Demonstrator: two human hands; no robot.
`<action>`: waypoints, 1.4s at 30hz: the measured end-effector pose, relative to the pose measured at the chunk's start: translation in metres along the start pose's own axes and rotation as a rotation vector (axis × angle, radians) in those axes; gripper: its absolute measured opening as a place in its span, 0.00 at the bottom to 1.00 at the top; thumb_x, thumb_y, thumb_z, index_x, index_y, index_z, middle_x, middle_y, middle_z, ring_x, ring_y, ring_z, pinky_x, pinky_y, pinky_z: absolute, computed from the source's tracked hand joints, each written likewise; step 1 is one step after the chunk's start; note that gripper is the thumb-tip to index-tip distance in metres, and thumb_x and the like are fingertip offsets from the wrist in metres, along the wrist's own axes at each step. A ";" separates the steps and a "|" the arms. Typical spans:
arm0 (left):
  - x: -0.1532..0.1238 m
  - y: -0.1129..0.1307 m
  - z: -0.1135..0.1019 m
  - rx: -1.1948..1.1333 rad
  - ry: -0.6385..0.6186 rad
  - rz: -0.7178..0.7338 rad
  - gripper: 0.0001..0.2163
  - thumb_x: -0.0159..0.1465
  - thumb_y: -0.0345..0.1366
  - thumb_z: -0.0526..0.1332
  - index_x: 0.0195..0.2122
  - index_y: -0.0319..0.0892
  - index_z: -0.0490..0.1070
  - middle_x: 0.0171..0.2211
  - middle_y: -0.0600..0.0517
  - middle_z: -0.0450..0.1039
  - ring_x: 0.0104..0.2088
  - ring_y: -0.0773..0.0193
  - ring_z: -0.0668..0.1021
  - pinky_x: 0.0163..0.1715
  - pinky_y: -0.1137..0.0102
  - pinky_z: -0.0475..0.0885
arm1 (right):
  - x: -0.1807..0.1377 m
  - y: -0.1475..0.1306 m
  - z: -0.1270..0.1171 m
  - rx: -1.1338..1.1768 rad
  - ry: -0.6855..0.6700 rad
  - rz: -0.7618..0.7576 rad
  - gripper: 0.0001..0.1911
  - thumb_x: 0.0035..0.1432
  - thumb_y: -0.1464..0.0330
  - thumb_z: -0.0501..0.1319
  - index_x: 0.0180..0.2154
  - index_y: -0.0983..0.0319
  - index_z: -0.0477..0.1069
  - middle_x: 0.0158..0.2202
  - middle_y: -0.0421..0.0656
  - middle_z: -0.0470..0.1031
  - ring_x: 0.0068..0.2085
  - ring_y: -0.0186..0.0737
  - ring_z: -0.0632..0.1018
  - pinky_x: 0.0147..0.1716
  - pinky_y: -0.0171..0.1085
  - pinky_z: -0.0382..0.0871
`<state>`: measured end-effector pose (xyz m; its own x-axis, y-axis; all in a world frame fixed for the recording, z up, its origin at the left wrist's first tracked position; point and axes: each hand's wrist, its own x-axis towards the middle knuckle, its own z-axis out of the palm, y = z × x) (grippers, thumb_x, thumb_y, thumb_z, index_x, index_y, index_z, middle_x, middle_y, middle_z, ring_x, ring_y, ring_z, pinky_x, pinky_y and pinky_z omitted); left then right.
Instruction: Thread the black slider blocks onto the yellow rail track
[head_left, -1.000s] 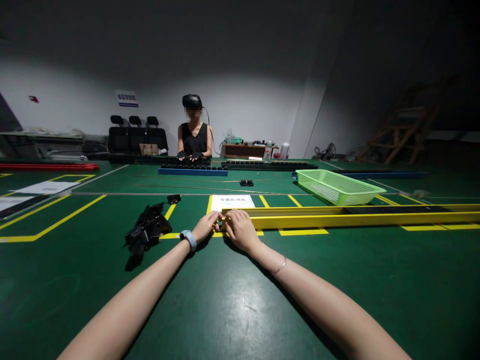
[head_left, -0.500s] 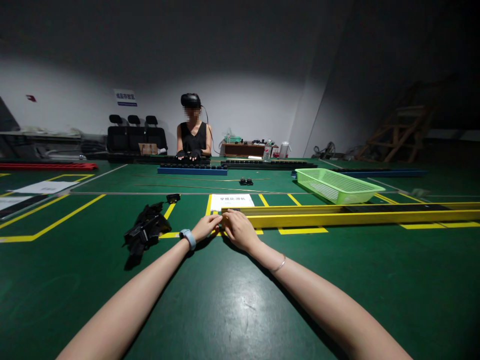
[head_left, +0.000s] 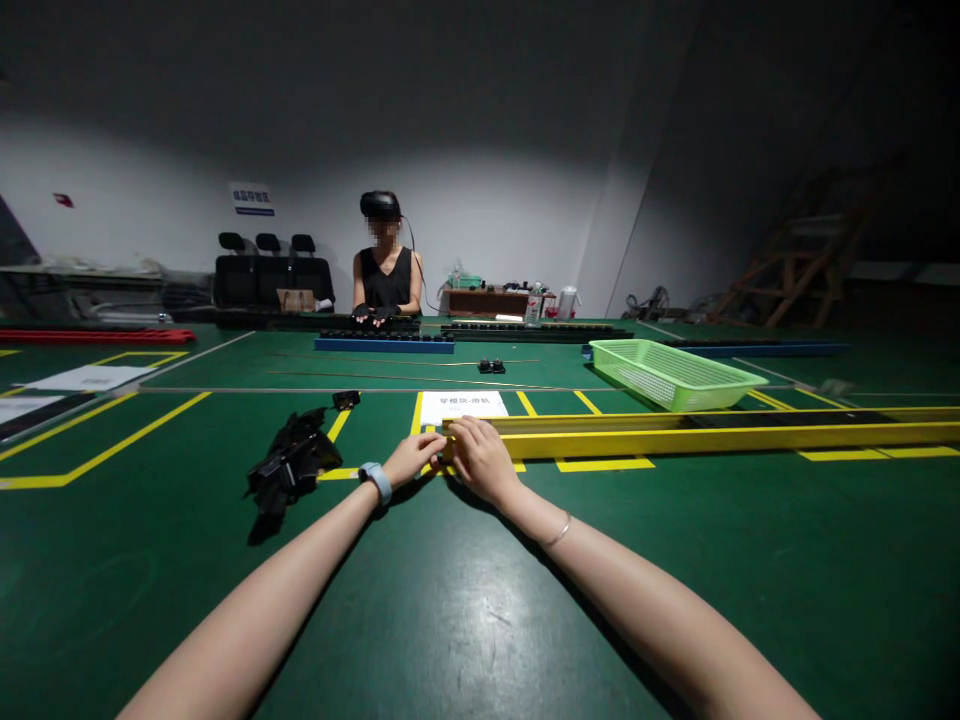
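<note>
A long yellow rail [head_left: 675, 432] lies across the green table [head_left: 450, 600] and runs off to the right. At its left end both my hands meet. My right hand [head_left: 481, 458] rests curled over that end. My left hand [head_left: 412, 458], with a blue watch on the wrist, pinches at the rail's end with its fingers together; a small dark piece may be between the fingers, too small to name. A pile of black parts [head_left: 291, 465] lies just left of my left hand.
A green mesh basket [head_left: 671, 373] stands behind the rail. A white label sheet [head_left: 461, 406] lies beyond my hands. Across the table a person [head_left: 385, 275] in gloves works at a blue rail [head_left: 384, 343] holding black parts. Two small black pieces [head_left: 492, 366] lie mid-table.
My hands have stayed at the rail's left end with only slight finger movement. The view has shifted a little.
</note>
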<state>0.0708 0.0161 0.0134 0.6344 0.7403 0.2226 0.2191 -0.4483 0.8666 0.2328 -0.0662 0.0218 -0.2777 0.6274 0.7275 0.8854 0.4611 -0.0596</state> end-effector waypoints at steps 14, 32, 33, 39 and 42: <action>0.000 0.001 0.000 -0.014 -0.021 0.019 0.16 0.60 0.47 0.54 0.31 0.38 0.72 0.23 0.54 0.68 0.25 0.67 0.71 0.30 0.72 0.65 | -0.002 -0.001 0.004 0.008 -0.050 0.028 0.16 0.60 0.67 0.52 0.50 0.62 0.62 0.44 0.50 0.69 0.45 0.46 0.69 0.44 0.45 0.64; 0.002 -0.002 -0.001 0.069 -0.051 0.051 0.15 0.58 0.45 0.58 0.34 0.37 0.72 0.30 0.50 0.73 0.30 0.65 0.74 0.33 0.71 0.67 | -0.003 -0.001 0.004 -0.274 -0.041 0.200 0.14 0.63 0.61 0.48 0.40 0.63 0.65 0.35 0.47 0.67 0.39 0.43 0.66 0.40 0.40 0.58; 0.002 -0.002 -0.001 0.069 -0.057 0.048 0.15 0.58 0.45 0.58 0.34 0.37 0.72 0.30 0.51 0.73 0.30 0.65 0.74 0.32 0.71 0.67 | -0.003 0.000 0.004 -0.279 -0.037 0.204 0.14 0.63 0.61 0.48 0.40 0.63 0.65 0.35 0.47 0.67 0.39 0.44 0.66 0.40 0.40 0.58; 0.002 -0.004 -0.001 0.067 -0.057 0.025 0.15 0.58 0.45 0.58 0.35 0.37 0.72 0.30 0.51 0.73 0.28 0.65 0.74 0.32 0.72 0.67 | -0.004 0.001 0.005 -0.312 -0.018 0.232 0.15 0.64 0.60 0.47 0.39 0.63 0.66 0.35 0.47 0.67 0.39 0.44 0.65 0.40 0.40 0.58; 0.002 -0.005 -0.001 0.063 -0.053 0.019 0.15 0.58 0.46 0.58 0.35 0.38 0.72 0.30 0.51 0.73 0.29 0.66 0.74 0.32 0.72 0.67 | -0.004 0.002 0.005 -0.316 -0.018 0.236 0.16 0.64 0.60 0.47 0.39 0.63 0.65 0.35 0.47 0.67 0.38 0.43 0.65 0.39 0.40 0.58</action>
<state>0.0705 0.0200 0.0097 0.6766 0.7048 0.2133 0.2518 -0.4937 0.8324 0.2337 -0.0649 0.0152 -0.0572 0.7053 0.7066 0.9960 0.0891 -0.0083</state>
